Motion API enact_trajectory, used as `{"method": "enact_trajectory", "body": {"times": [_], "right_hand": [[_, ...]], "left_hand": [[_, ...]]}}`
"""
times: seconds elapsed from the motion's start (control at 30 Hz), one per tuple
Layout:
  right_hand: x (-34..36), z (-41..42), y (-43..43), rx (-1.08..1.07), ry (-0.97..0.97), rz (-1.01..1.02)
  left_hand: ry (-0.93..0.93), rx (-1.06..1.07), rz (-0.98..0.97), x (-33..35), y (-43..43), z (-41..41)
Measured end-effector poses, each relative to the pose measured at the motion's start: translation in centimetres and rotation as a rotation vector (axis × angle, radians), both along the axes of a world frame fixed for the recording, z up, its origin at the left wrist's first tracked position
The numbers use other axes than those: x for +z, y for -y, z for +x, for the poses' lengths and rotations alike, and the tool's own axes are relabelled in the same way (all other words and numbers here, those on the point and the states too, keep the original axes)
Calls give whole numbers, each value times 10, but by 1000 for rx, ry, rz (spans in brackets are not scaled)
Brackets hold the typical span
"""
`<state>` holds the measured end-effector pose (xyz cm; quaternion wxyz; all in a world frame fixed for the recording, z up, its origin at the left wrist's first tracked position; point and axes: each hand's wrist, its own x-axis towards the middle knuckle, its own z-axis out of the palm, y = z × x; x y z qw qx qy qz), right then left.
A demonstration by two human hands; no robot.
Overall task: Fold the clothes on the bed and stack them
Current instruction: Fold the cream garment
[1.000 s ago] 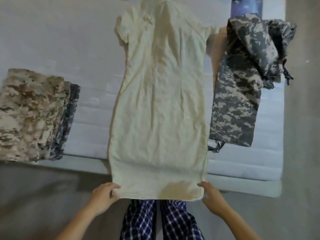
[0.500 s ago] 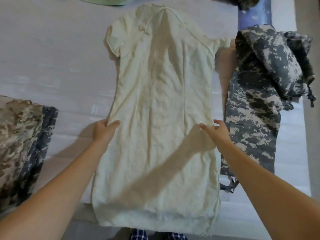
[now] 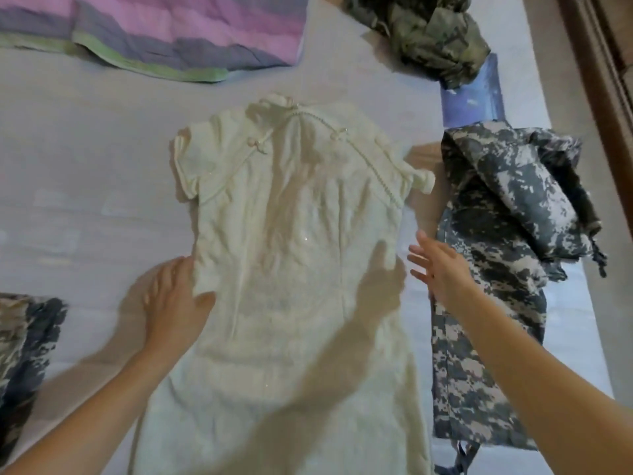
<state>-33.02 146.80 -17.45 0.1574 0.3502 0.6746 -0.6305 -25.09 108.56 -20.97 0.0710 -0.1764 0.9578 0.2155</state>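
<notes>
A cream short-sleeved dress (image 3: 291,269) with knot buttons lies flat and unfolded on the pale bed (image 3: 85,173), collar away from me. My left hand (image 3: 174,299) rests flat at the dress's left edge near the waist, thumb on the fabric, fingers apart. My right hand (image 3: 438,269) hovers open just off the dress's right edge, over the border of a grey camouflage garment (image 3: 496,269) that lies unfolded to the right. A folded stack of camouflage clothes (image 3: 24,344) sits at the left edge.
A pink and grey quilt (image 3: 164,32) lies at the far left of the bed. A crumpled green camouflage garment (image 3: 431,32) sits at the far right, beside a blue item (image 3: 476,94). A wooden edge (image 3: 603,63) borders the bed on the right.
Both hands have let go of the dress hem and slid up along its sides to the waist. My view has moved forward over the bed.
</notes>
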Motion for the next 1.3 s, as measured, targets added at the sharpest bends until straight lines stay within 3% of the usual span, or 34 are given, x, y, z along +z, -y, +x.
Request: {"method": "enact_trajectory", "body": {"times": [0.07,0.23,0.37,0.5,0.57,0.63,0.7,0.73,0.87,1.0,1.1,1.2,1.3], "right_hand": [[11,-44,9,-63,-50,4],[31,-113,30,-113,-5,-13],[46,-130,36,-209,107,91],[66,-136,54,-384,-296,402],[71,-127,78,-151,-609,706],[56,-116,95,528,-744,1033],[31,-103,100,1127,-498,1145],[22,-98,100,1230,-385,1151],[13,-89,92,1124,-389,1075],[11,-96,82,1171,-334,1068],[-5,-105,80,1180,-126,1007],[-28,-112,81,1190,-36,976],[-41,-118,80,1236,-18,1012]], "left_hand": [[31,-102,16,-5,-23,-26],[341,-153,6,-33,-35,-54],[358,-186,-6,-34,-31,-51],[314,-180,2,-36,-29,-47],[304,-173,12,-37,-29,-47],[285,-165,31,-38,-28,-46],[268,-172,45,-38,-27,-46],[266,-182,44,-37,-26,-46],[132,-175,111,-30,-15,-48],[-181,258,379,-16,3,-70],[-67,663,804,-4,12,-116],[80,741,1117,6,14,-163],[143,818,1264,10,13,-191]]}}
